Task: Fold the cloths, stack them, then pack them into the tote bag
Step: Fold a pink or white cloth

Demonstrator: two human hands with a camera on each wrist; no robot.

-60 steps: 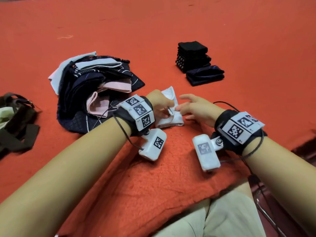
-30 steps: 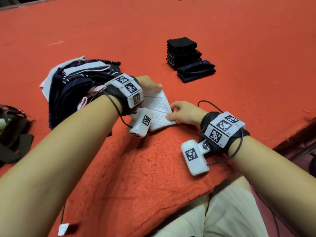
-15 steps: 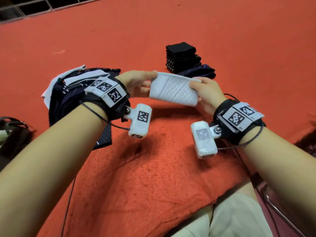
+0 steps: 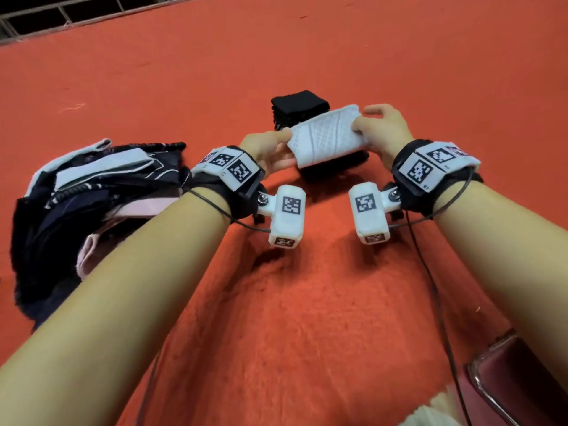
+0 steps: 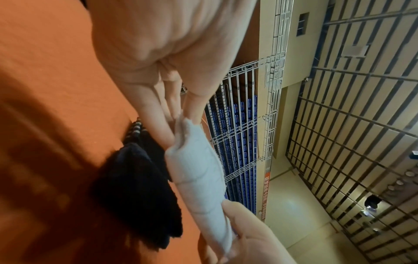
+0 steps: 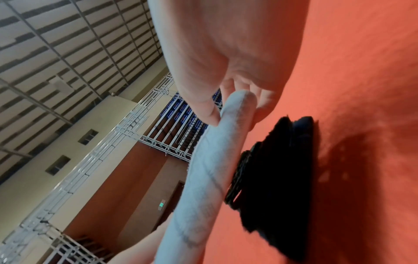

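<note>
Reaching forward over an orange carpet (image 4: 276,318), your two bare forearms extend from the bottom of the view, each wrist wrapped in a black band with white tags. Between your hands you hold a folded white cloth (image 4: 325,135) in the air. Your left hand (image 4: 266,149) pinches its left end between thumb and fingers; your right hand (image 4: 379,127) pinches its right end the same way. To your left, a loose pile of unfolded cloths (image 4: 92,204), mostly dark blue with some pink and white, lies on the carpet. Just beyond the white cloth and partly hidden by it sits a stack of folded dark cloths (image 4: 299,106).
</note>
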